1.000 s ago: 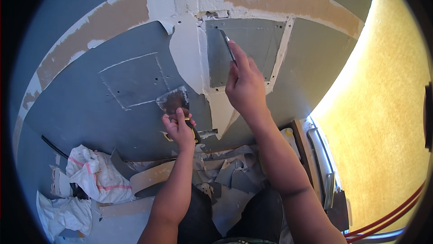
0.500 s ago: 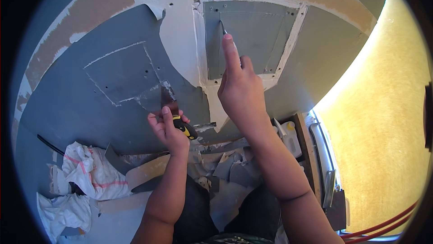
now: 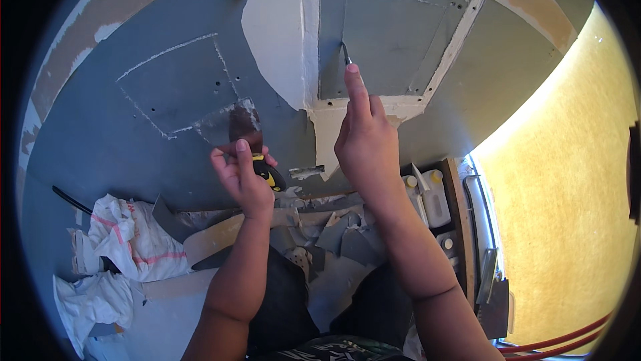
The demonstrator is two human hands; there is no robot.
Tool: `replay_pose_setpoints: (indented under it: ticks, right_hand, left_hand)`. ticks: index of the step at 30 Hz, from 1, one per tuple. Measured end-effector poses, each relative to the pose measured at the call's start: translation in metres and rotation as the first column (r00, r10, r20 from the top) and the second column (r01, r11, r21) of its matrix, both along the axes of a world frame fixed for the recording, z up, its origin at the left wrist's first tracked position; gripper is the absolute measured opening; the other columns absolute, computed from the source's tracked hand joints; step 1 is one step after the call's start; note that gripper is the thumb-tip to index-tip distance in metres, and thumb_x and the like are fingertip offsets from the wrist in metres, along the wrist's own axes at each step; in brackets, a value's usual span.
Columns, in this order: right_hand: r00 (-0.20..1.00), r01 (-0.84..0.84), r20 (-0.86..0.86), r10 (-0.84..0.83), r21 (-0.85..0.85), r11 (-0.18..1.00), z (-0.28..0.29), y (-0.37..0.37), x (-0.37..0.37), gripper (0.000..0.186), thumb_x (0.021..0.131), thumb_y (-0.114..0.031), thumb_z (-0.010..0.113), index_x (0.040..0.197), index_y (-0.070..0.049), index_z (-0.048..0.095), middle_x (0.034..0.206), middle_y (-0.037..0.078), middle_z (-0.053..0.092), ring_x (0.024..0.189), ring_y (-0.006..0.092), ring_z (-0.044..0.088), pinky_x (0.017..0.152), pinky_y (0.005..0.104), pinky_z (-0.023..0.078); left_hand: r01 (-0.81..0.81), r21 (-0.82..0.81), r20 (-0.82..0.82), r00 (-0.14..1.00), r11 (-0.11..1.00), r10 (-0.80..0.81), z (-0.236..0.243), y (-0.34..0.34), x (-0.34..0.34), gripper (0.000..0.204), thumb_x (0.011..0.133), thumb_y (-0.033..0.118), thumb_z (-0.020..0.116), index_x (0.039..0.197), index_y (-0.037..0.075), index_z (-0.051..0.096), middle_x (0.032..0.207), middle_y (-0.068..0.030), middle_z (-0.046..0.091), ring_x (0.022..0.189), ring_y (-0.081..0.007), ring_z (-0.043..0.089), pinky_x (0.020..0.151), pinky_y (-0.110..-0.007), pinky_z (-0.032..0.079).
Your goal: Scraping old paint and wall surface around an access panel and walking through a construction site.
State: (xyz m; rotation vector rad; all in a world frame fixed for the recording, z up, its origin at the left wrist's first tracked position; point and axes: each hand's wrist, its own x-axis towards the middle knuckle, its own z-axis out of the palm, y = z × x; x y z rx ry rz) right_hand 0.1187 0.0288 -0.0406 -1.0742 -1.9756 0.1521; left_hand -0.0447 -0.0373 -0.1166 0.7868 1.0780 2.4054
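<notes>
My right hand (image 3: 367,137) is closed round a slim knife (image 3: 346,55), the index finger stretched along it. Its thin metal tip rests on the grey panel (image 3: 390,34) set in the wall, at the lower end of a fine line near the panel's left side. Most of the knife's handle is hidden in the hand. Lower left, my left hand (image 3: 244,170) grips a putty knife (image 3: 246,124) with a black and yellow handle, thumb on the blade. White residue edges that blade, which overlaps the corner of a rough scored outline (image 3: 167,54) on the grey wall.
White filler (image 3: 310,40) and torn facing surround the panel. Broken board scraps (image 3: 347,231) lie below the wall. White sacks (image 3: 140,237) sit at the left; a white jug (image 3: 435,201) stands at the right beside a wooden edge. Red hoses (image 3: 561,345) cross the lower right.
The view has tilted, so the wall sits higher in the picture. My right hand has drawn the knife tip down the panel, leaving a longer line above it. My left hand keeps its grip.
</notes>
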Motion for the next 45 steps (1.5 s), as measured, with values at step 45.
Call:
replay_pose_setpoints:
  ticks: [45]
  right_hand:
    - [0.998,0.002,0.058,0.002,-0.076,0.997,-0.069,-0.004,0.005,0.064,0.094,0.001,0.056,0.155,-0.013,0.037,0.095,0.019,0.061,0.072,0.0404,0.065,0.061,0.0492,0.056]
  left_hand:
    - [-0.027,0.037,-0.074,0.997,0.999,0.029,-0.014,0.013,-0.011,0.028,0.103,0.017,0.063,0.11,0.005,0.039,0.096,-0.0168,0.068,0.067,-0.0174,0.063,0.055,-0.031,0.052]
